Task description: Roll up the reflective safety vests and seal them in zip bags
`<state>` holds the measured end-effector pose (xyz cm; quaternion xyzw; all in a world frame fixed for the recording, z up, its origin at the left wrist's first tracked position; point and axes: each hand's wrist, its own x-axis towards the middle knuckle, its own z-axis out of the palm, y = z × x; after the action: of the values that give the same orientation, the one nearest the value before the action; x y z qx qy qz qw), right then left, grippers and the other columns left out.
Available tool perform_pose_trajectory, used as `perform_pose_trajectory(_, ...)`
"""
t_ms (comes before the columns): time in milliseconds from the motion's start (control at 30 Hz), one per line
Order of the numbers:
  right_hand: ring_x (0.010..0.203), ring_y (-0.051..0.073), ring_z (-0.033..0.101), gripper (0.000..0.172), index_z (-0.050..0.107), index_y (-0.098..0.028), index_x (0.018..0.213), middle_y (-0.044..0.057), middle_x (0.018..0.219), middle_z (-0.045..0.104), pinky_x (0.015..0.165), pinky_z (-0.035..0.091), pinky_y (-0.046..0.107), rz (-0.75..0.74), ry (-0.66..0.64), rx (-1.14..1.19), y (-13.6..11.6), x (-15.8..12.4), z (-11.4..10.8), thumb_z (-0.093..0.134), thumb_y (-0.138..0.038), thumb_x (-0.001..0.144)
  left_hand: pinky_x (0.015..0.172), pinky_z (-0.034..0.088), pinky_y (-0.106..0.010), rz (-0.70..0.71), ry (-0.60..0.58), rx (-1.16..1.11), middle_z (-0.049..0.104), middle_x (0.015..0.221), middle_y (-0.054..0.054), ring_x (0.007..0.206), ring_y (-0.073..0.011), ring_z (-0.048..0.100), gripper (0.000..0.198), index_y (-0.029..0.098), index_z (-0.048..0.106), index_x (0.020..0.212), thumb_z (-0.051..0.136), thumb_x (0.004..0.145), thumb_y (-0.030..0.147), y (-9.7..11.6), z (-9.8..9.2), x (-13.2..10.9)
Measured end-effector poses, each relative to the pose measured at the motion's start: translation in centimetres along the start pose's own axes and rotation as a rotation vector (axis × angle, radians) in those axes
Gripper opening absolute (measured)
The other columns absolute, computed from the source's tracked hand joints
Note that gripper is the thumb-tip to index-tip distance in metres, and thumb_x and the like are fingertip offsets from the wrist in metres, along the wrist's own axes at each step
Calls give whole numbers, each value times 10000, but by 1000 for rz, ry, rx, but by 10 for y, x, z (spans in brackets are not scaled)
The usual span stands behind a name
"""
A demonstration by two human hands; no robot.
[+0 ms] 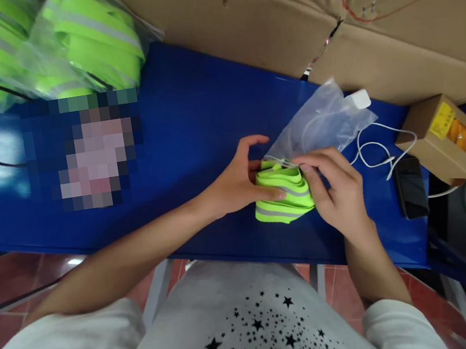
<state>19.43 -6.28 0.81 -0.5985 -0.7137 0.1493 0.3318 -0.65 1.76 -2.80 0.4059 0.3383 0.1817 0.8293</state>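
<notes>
A folded bundle of neon-yellow strap with grey reflective stripes (285, 198) is near the front edge of the blue table. My left hand (245, 178) grips its left side, thumb across the front and the index finger raised away. At the bundle's upper right, my right hand (333, 183) pinches the edge of a clear plastic bag (316, 118) between thumb and fingers. The bag lies flat behind the bundle, its mouth towards it. Whether part of the bundle is inside the bag I cannot tell.
Clear bags of similar neon-yellow strap (93, 35) lie at the back left. To the right are a white charger (359, 99) with its cable, a black phone (411, 189) and a cardboard box (442, 137). Brown cardboard (262, 18) lines the table's back. A pixelated patch covers part of the left.
</notes>
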Motion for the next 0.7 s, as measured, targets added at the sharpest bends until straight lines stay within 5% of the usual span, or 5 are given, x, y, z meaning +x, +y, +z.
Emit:
perform_pose_trajectory(267, 990, 196, 699, 216, 726, -241, 1110, 42, 1044, 733, 883, 558, 359, 57, 60, 70, -1, 2, 3, 546, -148, 1033, 827, 600, -352, 27, -6, 14, 736, 1084, -56, 940, -235, 755, 1064, 274, 317, 1516, 932, 653, 175, 2, 1, 1)
perform_pose_trajectory(433, 945, 185, 690, 193, 713, -234, 1077, 32, 1007, 718, 848, 550, 350, 45, -48, 169, -3, 3, -2, 543, -151, 1037, 855, 557, -351, 117, -38, 291, 745, 1060, -67, 972, -240, 724, 566, 166, 657, 1189, 912, 695, 271, -1, -3, 3)
perform_pose_trajectory(700, 995, 230, 689, 346, 687, -271, 1241, 50, 1079, 719, 905, 511, 417, -240, 55, -133, -3, -4, 2, 595, -71, 975, 729, 527, -313, 159, 49, 368, 701, 867, -6, 802, -192, 684, 512, 174, 612, 980, 942, 655, 393, -6, -7, 9)
